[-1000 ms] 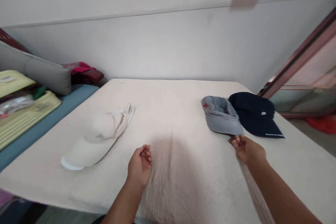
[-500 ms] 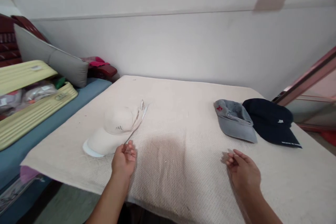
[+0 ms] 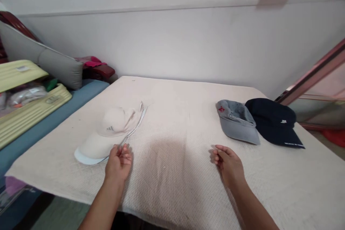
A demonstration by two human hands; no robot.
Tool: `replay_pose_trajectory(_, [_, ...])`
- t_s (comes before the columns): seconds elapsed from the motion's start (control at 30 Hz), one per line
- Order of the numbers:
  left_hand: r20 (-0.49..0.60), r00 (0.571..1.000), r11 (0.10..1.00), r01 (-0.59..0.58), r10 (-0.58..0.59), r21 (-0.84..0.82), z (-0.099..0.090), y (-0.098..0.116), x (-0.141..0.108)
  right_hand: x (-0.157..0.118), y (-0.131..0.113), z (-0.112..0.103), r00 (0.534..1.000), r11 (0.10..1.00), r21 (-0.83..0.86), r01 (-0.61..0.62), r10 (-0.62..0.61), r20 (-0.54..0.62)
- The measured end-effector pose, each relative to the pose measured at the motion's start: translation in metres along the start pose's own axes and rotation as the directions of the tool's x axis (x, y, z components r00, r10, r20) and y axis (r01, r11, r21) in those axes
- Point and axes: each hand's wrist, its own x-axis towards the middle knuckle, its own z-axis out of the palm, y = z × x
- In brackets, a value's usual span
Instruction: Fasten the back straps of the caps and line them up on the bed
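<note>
A cream-white baseball cap (image 3: 113,122) with a small three-bar logo lies at the left of the cloth-covered table (image 3: 172,115), its brim pointing left and toward me. My left hand (image 3: 118,161) is closed on the near edge of that cap, thumb and fingers at the brim and sweatband side. Over the cloth on the right, my right hand (image 3: 229,165) hovers with its fingers curled together and nothing visible in them. Beyond it, a grey cap (image 3: 237,122) with a red emblem lies beside a dark navy cap (image 3: 275,122), their edges touching or overlapping.
A blue bench (image 3: 91,90) on the left bears a grey cushion (image 3: 59,63) and a pale yellow ridged case (image 3: 32,115) with plastic bags in it. A white wall (image 3: 172,43) rises behind the table. A pinkish frame (image 3: 318,72) slants at the right.
My right hand has moved left, away from the grey and navy caps. The white cap has shifted slightly left and tilted with my left hand. The view has turned a little.
</note>
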Motion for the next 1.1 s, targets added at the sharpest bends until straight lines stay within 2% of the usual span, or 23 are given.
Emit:
replay_pose_trajectory(0.13, [-0.028,1.0,1.0,0.009,-0.009,0.018,-0.003,0.0,0.003,-0.007,0.002,0.004,0.999,0.999,-0.016,-0.029,0.029,0.041])
replay_pose_trajectory(0.37, [-0.006,0.998,0.998,-0.064,0.064,0.03,-0.003,0.007,0.005,-0.014,0.01,0.01,0.992,0.996,-0.063,-0.057,0.064,0.11])
replay_pose_trajectory(0.53, [-0.005,0.982,0.981,-0.188,0.189,0.049,0.002,0.013,0.009,-0.014,0.012,0.015,0.993,0.992,-0.116,-0.053,0.064,0.097])
replay_pose_trajectory(0.7, [0.007,0.916,0.911,-0.399,0.4,0.102,0.011,0.01,-0.001,-0.017,0.016,0.023,0.982,0.987,-0.13,-0.089,0.108,0.152])
replay_pose_trajectory(0.77, [0.093,0.873,0.857,-0.488,0.479,0.168,0.014,-0.002,-0.014,-0.021,0.018,0.028,0.965,0.983,-0.148,-0.113,0.144,0.22])
replay_pose_trajectory(0.83, [0.223,0.829,0.795,-0.556,0.512,0.242,0.015,-0.02,-0.03,-0.029,0.021,0.035,0.935,0.974,-0.173,-0.145,0.192,0.297])
replay_pose_trajectory(0.9, [0.359,0.8,0.741,-0.59,0.482,0.32,0.012,-0.039,-0.047,-0.04,0.023,0.041,0.893,0.965,-0.174,-0.196,0.25,0.375])
replay_pose_trajectory(0.97, [0.472,0.79,0.696,-0.59,0.391,0.41,0.005,-0.058,-0.062,-0.05,0.025,0.047,0.836,0.954,-0.14,-0.265,0.3,0.459])
replay_pose_trajectory(1.03, [0.515,0.828,0.711,-0.498,0.22,0.497,-0.007,-0.074,-0.074,-0.058,0.024,0.052,0.772,0.937,-0.08,-0.341,0.327,0.545])
replay_pose_trajectory(1.1, [0.505,0.863,0.752,-0.332,-0.001,0.569,-0.019,-0.087,-0.082,-0.061,0.021,0.055,0.721,0.919,-0.004,-0.395,0.312,0.619])
